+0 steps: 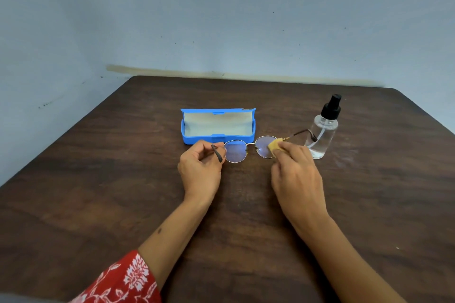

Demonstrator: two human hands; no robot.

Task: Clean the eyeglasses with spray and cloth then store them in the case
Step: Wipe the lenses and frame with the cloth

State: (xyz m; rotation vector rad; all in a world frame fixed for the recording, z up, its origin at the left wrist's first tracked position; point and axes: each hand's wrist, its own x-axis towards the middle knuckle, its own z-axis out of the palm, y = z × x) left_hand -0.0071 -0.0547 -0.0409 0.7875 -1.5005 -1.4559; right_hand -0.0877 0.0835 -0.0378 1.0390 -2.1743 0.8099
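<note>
The eyeglasses [248,147] are held up just in front of the open blue case [218,126], temples unfolded. The left hand [200,170] grasps them with curled fingers at the left temple, beside the left lens, while the right hand [295,174] pinches a small tan cloth [273,146] against the right lens. To my eye the wiping is under way and storing is not yet begun. The risk I see is the spray bottle [322,128]: it stands upright to the right of the case, just beyond the right hand, with the right temple tip reaching across it, so a wide wiping stroke could knock it over. The frame looks thin, and a hard press on one lens while the far side is held could twist the bridge. Counting: one pair of eyeglasses, one case, one cloth, one bottle, all over one dark wooden table [123,179].
</note>
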